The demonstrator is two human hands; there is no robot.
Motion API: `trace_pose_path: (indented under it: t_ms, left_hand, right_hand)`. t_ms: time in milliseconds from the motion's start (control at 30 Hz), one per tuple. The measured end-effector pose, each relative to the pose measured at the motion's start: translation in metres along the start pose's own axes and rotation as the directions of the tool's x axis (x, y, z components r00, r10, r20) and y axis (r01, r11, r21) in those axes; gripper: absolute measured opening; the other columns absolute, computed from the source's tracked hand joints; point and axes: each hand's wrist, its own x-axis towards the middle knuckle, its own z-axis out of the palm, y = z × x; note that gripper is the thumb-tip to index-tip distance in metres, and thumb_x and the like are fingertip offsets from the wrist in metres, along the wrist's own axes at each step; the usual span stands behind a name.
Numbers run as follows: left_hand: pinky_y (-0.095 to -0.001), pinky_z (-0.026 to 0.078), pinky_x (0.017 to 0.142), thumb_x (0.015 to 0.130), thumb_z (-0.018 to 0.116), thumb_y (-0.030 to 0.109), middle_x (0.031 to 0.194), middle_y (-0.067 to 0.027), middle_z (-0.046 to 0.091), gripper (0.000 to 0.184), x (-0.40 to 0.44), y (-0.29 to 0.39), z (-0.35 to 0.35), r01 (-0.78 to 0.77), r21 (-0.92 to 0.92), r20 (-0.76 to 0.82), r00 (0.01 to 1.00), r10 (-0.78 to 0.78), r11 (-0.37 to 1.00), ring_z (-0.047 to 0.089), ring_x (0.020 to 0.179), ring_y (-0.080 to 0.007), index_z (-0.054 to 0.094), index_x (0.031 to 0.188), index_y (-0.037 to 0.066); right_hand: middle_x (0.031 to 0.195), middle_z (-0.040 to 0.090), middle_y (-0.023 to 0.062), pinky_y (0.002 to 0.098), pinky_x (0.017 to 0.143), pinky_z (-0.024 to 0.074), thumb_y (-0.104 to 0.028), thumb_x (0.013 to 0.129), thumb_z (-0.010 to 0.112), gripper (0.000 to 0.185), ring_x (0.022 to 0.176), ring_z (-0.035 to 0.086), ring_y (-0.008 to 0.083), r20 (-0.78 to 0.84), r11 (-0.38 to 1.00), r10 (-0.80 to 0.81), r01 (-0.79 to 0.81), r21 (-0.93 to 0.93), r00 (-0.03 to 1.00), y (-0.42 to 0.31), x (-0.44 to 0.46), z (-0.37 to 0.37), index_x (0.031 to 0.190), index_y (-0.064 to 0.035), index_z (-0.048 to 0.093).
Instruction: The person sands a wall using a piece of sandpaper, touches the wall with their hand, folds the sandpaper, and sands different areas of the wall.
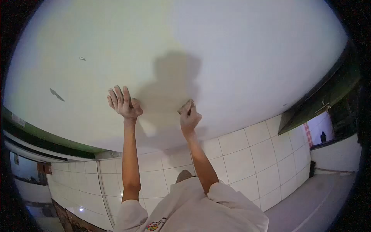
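Note:
In the head view my left hand (124,103) lies against a pale wall (247,58), its fingers stretched and a little apart, with nothing in it. Dust coats the fingers. To its right, my right hand (189,118) is closed, its fingertips pinched together at the wall surface. Whatever those fingers may hold is too small or too hidden to name. A dark shadow of my head and arms falls on the wall between and above the hands.
Grey chipped spots (57,95) mark the wall on the left, with a smaller chip (82,58) above. White floor tiles (239,154) run below. A dark-edged doorway (322,123) stands at right, and a green-and-black edge (50,141) borders the wall at left.

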Motion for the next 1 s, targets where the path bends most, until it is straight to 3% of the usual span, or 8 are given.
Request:
trace_pose_path:
  t_ms: [167, 233, 333, 633, 700, 733, 933, 1000]
  left_hand:
    - [-0.0527, 0.014, 0.119, 0.099, 0.038, 0.034, 0.15, -0.0201, 0.042, 0.054, -0.002, -0.001, 0.001, 0.004, 0.007, 0.0, 1.0, -0.004, 1.0, 0.028, 0.145, -0.0418, 0.052, 0.14, 0.002]
    - [-0.0528, 0.014, 0.118, 0.098, 0.038, 0.033, 0.15, -0.0204, 0.043, 0.053, -0.003, -0.001, 0.001, 0.011, 0.008, 0.004, 1.0, -0.011, 1.0, 0.029, 0.144, -0.042, 0.053, 0.138, 0.002]
    - [-0.0533, 0.015, 0.118, 0.098, 0.038, 0.032, 0.15, -0.021, 0.043, 0.053, -0.002, -0.002, 0.003, -0.004, -0.003, -0.015, 1.0, 0.004, 1.0, 0.029, 0.144, -0.0422, 0.055, 0.137, 0.001]
    - [-0.0528, 0.015, 0.118, 0.097, 0.039, 0.031, 0.15, -0.0214, 0.042, 0.053, -0.002, 0.0, 0.002, 0.005, 0.01, -0.001, 1.0, -0.005, 1.0, 0.028, 0.145, -0.0413, 0.055, 0.136, -0.001]
    - [-0.0526, 0.015, 0.118, 0.097, 0.039, 0.03, 0.15, -0.0213, 0.042, 0.053, -0.001, -0.002, 0.002, 0.007, 0.01, 0.005, 1.0, -0.008, 1.0, 0.028, 0.145, -0.0411, 0.055, 0.136, -0.001]
    - [-0.0524, 0.014, 0.119, 0.097, 0.039, 0.03, 0.15, -0.021, 0.042, 0.052, -0.001, -0.003, 0.003, 0.001, 0.002, -0.005, 1.0, -0.001, 1.0, 0.028, 0.145, -0.0409, 0.055, 0.136, -0.001]
    - [-0.0517, 0.014, 0.119, 0.097, 0.04, 0.029, 0.151, -0.0204, 0.041, 0.052, 0.0, 0.0, 0.001, -0.003, -0.001, -0.008, 1.0, 0.003, 1.0, 0.028, 0.145, -0.0406, 0.055, 0.135, -0.002]
    - [-0.0516, 0.014, 0.119, 0.097, 0.04, 0.029, 0.151, -0.0204, 0.041, 0.052, 0.0, 0.001, 0.001, -0.002, 0.011, -0.001, 1.0, 0.002, 1.0, 0.027, 0.145, -0.0405, 0.055, 0.136, -0.002]
  right_hand:
    - [0.054, 0.058, 0.0061, 0.0279, 0.041, 0.0421, -0.003, 0.091, 0.062, 0.006, 0.041, 0.054, 0.0137, 0.002, 0.926, -0.376, 0.375, 0.028, 0.927, -0.059, 0.045, 0.015, 0.091, 0.0012, 0.066]
    - [0.055, 0.057, 0.0054, 0.0279, 0.041, 0.0402, -0.005, 0.089, 0.065, 0.008, 0.04, 0.052, 0.016, 0.064, 0.908, -0.4, 0.405, -0.11, 0.914, -0.048, 0.043, 0.02, 0.093, 0.0012, 0.067]
    - [0.055, 0.057, 0.0058, 0.0289, 0.041, 0.039, -0.006, 0.088, 0.065, 0.012, 0.039, 0.052, 0.0189, -0.052, 0.859, -0.491, 0.473, -0.194, 0.87, -0.007, 0.03, 0.029, 0.097, 0.0021, 0.067]
    - [0.058, 0.06, 0.0089, 0.0311, 0.045, 0.0464, -0.012, 0.094, 0.061, 0.018, 0.045, 0.057, 0.0202, 0.046, 0.948, -0.014, 0.028, -0.317, 0.999, 0.092, -0.038, 0.0, 0.104, 0.0019, 0.066]
    - [0.057, 0.059, 0.0097, 0.0309, 0.043, 0.0454, -0.013, 0.095, 0.061, 0.016, 0.044, 0.057, 0.0186, 0.04, 0.993, 0.114, -0.114, -0.005, 0.993, 0.052, -0.025, -0.006, 0.1, 0.0013, 0.066]
    - [0.057, 0.059, 0.0097, 0.0309, 0.043, 0.0454, -0.013, 0.095, 0.061, 0.016, 0.044, 0.057, 0.0186, 0.04, 0.993, 0.115, -0.115, -0.008, 0.993, 0.032, -0.014, -0.006, 0.1, 0.0013, 0.066]
    - [0.056, 0.056, 0.0085, 0.0278, 0.043, 0.0438, -0.005, 0.097, 0.057, 0.012, 0.044, 0.056, 0.0147, 0.096, 0.962, -0.259, 0.266, -0.063, 0.961, -0.037, 0.041, 0.016, 0.09, 0.0037, 0.058]
    - [0.058, 0.06, 0.0093, 0.0297, 0.042, 0.0445, -0.01, 0.087, 0.069, 0.028, 0.043, 0.057, 0.0185, 0.041, 0.932, -0.363, 0.364, 0.003, 0.931, -0.029, 0.044, 0.029, 0.109, 0.0068, 0.065]
